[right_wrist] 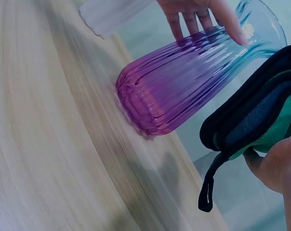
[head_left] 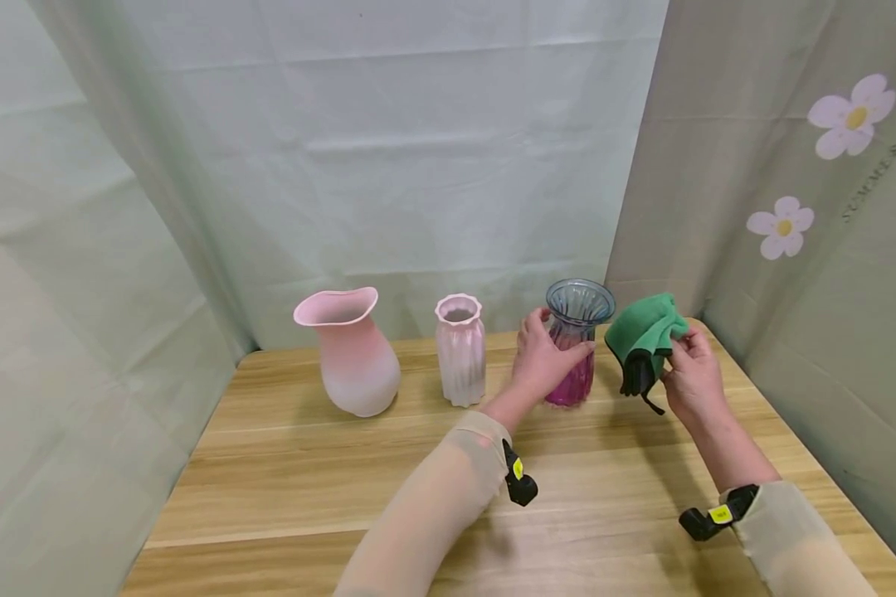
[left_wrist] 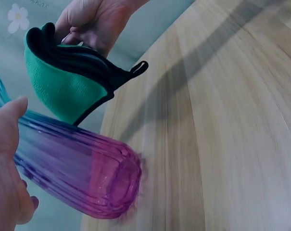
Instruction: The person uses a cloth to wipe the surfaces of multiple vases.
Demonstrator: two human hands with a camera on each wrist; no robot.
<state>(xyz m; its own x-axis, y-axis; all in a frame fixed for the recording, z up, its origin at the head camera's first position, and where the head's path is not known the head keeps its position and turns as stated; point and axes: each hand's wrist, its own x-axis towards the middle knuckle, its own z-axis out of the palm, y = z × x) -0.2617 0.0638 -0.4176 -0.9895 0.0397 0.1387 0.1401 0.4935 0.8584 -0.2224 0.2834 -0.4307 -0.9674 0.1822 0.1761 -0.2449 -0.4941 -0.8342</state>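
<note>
A ribbed glass vase (head_left: 573, 386), blue at its flared rim and fading to magenta at the base, stands upright on the table. My left hand (head_left: 539, 362) grips its side, thumb across the front and fingers behind. To the right, my right hand (head_left: 696, 378) pinches a folded green cloth (head_left: 642, 327) with black edging and a small hanging loop. The cloth is held in the air beside the vase, apart from it. In the left wrist view the glass vase (left_wrist: 78, 163) shows its clear ribbed base on the wood.
Left of the glass vase stand a narrow white-pink fluted vase (head_left: 461, 356) and a larger pink-to-white vase (head_left: 362, 365) with a wavy rim. All are near the back edge of the wooden table (head_left: 284, 497). Pale curtains (head_left: 418, 166) hang behind and at both sides.
</note>
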